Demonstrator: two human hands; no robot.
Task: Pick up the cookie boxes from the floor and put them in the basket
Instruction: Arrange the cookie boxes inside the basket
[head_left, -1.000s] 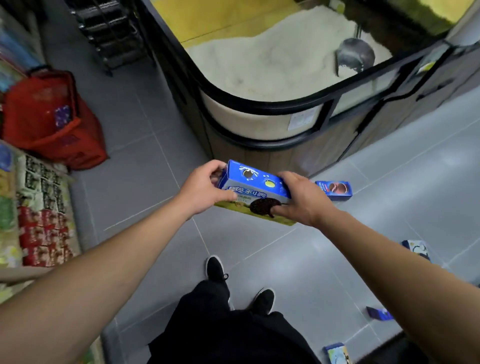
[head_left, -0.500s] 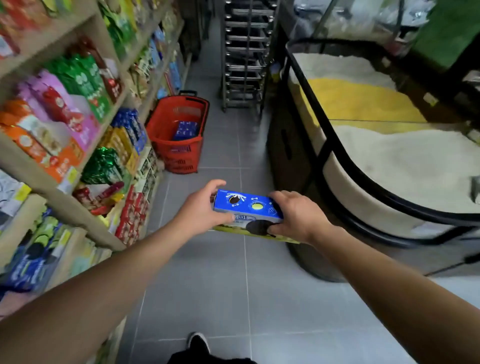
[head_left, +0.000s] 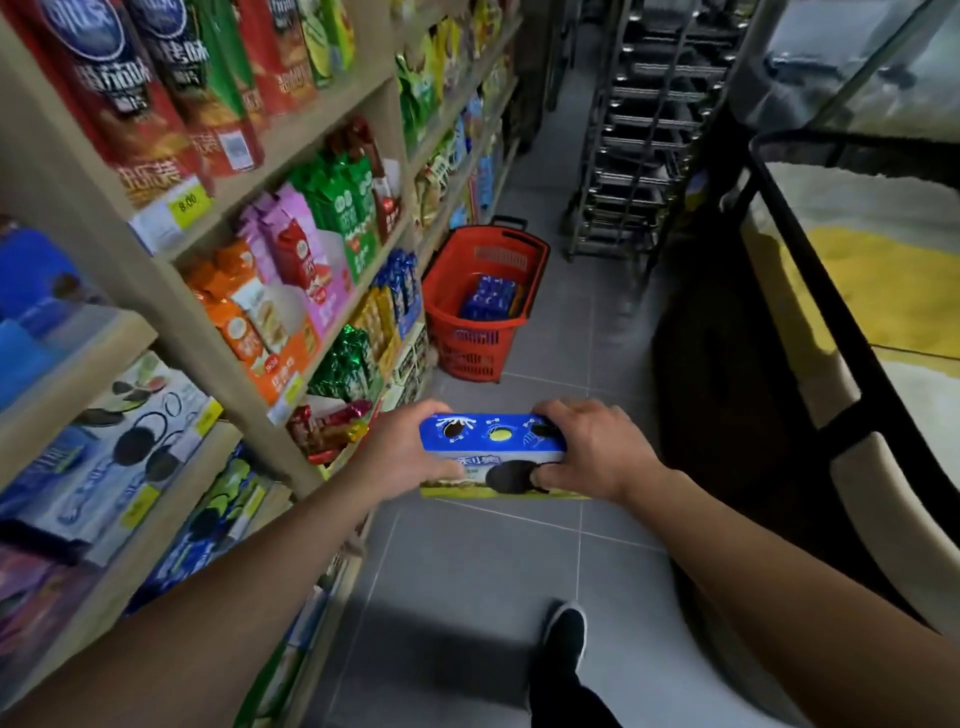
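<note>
I hold a blue cookie box (head_left: 491, 447) level in front of me, above the grey floor. My left hand (head_left: 410, 452) grips its left end and my right hand (head_left: 592, 449) grips its right end, fingers curled over the top and front. A second, yellow-green box edge shows under the blue one, though I cannot tell if it is separate. The red basket (head_left: 457, 280) stands on the floor ahead, against the shelf foot. Blue cookie boxes (head_left: 491, 299) lie inside it.
A tall snack shelf (head_left: 218, 270) runs along the left. A metal tray rack (head_left: 654, 135) stands behind the basket. A black-framed grain bin (head_left: 852, 322) fills the right side. Grey floor tiles (head_left: 561, 353) lead between them to the basket. My shoe (head_left: 563, 631) is below.
My view swung from the floor by the bin up along the aisle. The basket has come closer and more central. Both hands keep the same grip on the box.
</note>
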